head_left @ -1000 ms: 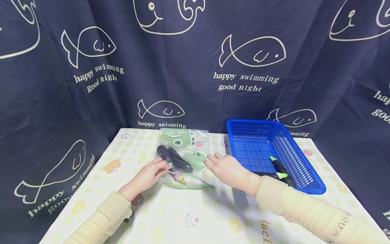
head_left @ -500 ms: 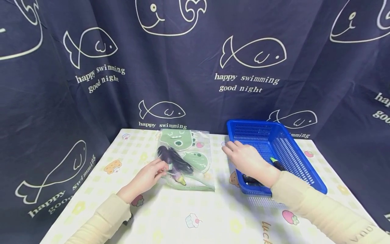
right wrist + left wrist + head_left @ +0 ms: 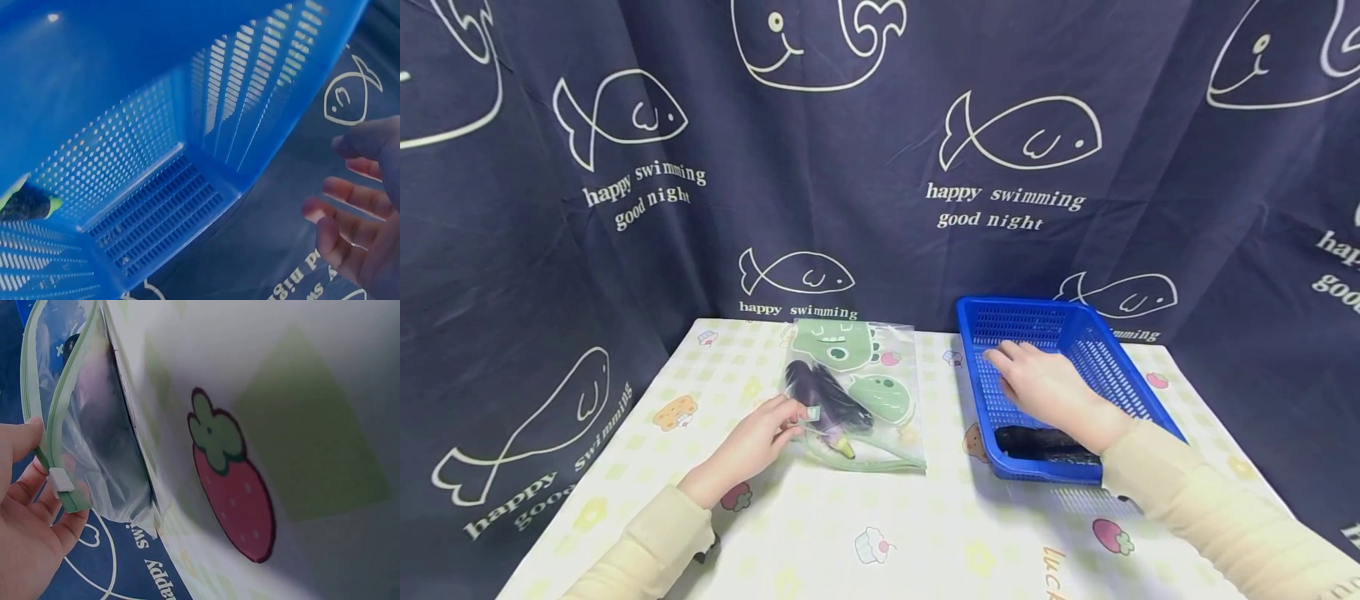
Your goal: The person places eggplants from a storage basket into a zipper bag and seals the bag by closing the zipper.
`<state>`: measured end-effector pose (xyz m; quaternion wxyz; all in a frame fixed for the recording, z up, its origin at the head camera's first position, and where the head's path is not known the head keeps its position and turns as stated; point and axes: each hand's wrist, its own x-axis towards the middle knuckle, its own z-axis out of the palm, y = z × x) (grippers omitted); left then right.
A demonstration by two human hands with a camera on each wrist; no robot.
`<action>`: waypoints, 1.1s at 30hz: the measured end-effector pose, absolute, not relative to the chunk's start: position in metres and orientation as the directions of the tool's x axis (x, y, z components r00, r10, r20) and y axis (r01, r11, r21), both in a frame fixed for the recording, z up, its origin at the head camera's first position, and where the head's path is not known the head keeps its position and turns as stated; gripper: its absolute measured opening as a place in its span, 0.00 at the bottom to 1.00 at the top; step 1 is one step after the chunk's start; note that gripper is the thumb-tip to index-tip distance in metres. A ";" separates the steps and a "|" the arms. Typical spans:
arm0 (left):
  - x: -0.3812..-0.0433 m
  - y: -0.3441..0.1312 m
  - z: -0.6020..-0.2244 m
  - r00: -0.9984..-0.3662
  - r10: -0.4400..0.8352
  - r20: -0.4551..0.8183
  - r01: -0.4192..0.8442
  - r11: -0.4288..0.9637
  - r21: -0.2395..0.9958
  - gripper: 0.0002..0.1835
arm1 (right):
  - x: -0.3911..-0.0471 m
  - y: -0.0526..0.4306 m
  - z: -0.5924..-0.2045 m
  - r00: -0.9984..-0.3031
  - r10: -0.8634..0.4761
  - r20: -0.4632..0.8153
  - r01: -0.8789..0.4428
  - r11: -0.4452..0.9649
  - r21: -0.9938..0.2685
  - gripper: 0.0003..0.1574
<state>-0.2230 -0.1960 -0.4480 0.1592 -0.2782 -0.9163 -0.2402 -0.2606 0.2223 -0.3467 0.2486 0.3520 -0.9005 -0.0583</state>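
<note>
A clear zip bag (image 3: 898,437) with a green zip edge and green cartoon print lies on the table, its mouth toward me. Inside it is a dark purple eggplant (image 3: 838,400) with a pale green stem end. My left hand (image 3: 769,429) pinches the bag's near left corner; the left wrist view shows fingers around the green zip edge beside a white slider (image 3: 60,480), the mouth parted. My right hand (image 3: 1052,392) is over the blue basket (image 3: 972,379), fingers loosely bent and holding nothing. A long, dark vegetable (image 3: 1047,443) lies along the basket's near end, partly behind my right wrist.
The white tablecloth (image 3: 820,533) has printed strawberries, cupcakes and pale checks. A dark blue curtain (image 3: 880,183) with fish drawings hangs right behind the table. In the right wrist view, a bright green end of a dark vegetable (image 3: 28,203) shows inside the basket.
My right hand has left the bag's right side and moved right, over the basket. The left hand has stayed at the bag's corner.
</note>
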 end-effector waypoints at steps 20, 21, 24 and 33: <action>-0.224 -0.199 -0.450 -0.753 0.467 0.463 0.635 0.701 0.325 0.14 | -0.276 0.270 -0.349 -0.747 -0.660 0.083 -0.642 0.748 0.167 0.30; -0.224 -0.199 -0.450 -0.751 0.467 0.468 0.636 0.702 0.321 0.15 | -0.276 0.272 -0.349 -0.750 -0.658 0.068 -0.644 0.750 0.149 0.30; -0.224 -0.199 -0.451 -0.746 0.464 0.478 0.638 0.704 0.313 0.15 | -0.279 0.278 -0.351 -0.746 -0.665 0.032 -0.660 0.745 0.094 0.29; -0.226 -0.199 -0.451 -0.738 0.469 0.485 0.647 0.696 0.312 0.13 | -0.288 0.292 -0.357 -0.741 -0.665 -0.093 -0.666 0.746 -0.024 0.30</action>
